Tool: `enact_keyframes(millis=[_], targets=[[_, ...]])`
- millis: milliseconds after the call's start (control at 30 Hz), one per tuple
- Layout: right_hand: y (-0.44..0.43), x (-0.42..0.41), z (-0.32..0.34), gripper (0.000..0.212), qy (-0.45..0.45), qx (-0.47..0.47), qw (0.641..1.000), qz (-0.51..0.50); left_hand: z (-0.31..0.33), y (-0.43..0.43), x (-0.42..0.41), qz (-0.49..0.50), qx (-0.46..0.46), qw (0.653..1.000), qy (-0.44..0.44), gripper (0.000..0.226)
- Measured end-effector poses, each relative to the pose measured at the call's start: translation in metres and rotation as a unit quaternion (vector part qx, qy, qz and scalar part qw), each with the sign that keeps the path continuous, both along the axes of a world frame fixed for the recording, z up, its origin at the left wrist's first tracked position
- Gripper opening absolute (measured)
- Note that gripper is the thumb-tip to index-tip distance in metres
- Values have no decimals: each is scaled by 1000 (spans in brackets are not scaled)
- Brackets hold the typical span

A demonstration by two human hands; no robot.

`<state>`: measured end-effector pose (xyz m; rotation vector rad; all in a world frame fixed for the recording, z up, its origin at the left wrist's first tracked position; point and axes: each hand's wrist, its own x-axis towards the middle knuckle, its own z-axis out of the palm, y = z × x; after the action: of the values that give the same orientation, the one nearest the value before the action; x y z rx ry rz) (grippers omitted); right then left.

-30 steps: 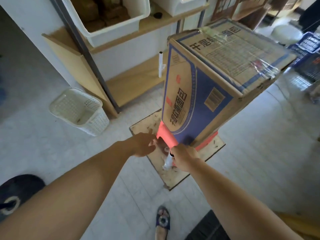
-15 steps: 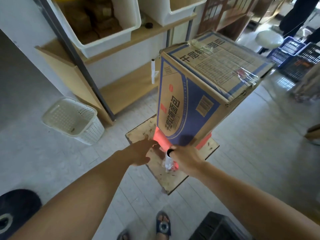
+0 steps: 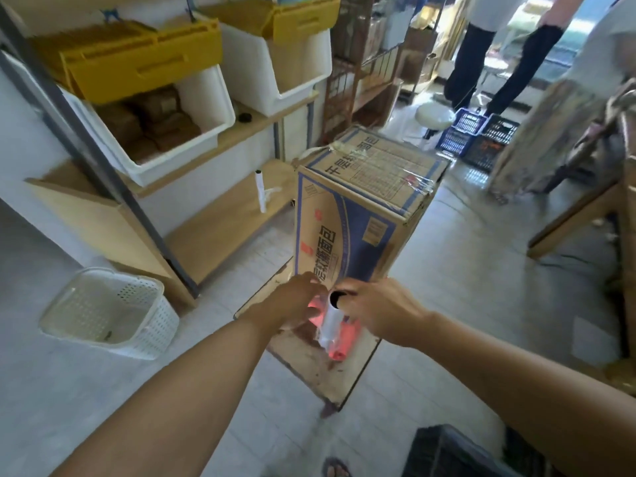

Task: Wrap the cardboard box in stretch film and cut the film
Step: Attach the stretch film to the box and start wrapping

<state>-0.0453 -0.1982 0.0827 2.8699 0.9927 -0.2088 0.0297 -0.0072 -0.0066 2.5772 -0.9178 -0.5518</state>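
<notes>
A tall cardboard box [image 3: 358, 215] printed in blue is standing upright on a red stand [image 3: 344, 342], which is sitting on a low wooden board [image 3: 344, 376] on the tiled floor. Strips of clear film are already clinging across the box's top face. Both arms are reaching down to the foot of the box. The right hand [image 3: 382, 309] is curling its fingers around the upper end of a stretch film roll [image 3: 332, 320], which is hanging upright just in front of the box's lower edge, its dark core opening showing at the top. The left hand [image 3: 296, 301] is sitting just beside the roll with fingers bent at the box's bottom corner; whether it is pinching film is blurred and I cannot tell. A white perforated basket [image 3: 106, 311] is resting on the floor to the left, beside a wooden shelf [image 3: 220, 215] that is carrying a second film roll [image 3: 261, 191].
</notes>
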Motion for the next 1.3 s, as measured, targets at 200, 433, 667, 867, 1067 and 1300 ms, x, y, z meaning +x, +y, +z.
enact_keyframes(millis=[200,433,667,867,1067,1300], targets=[[-3,-14,36,27,-45,32,996,-75,36,8,12,-50,-50,997,-38,6],[4,-19,68,22,-84,55,990,-98,78,10,13,-66,-124,990,-11,60],[18,-10,101,20,-133,86,982,-102,108,4,13,-77,-87,988,-103,26],[24,11,107,16,-182,116,971,-99,119,44,40,-5,-79,996,-43,17],[33,39,100,17,-188,107,973,-78,118,80,63,48,-97,994,-29,19],[53,67,99,25,-110,194,961,-165,125,104,95,62,-117,991,-33,20]])
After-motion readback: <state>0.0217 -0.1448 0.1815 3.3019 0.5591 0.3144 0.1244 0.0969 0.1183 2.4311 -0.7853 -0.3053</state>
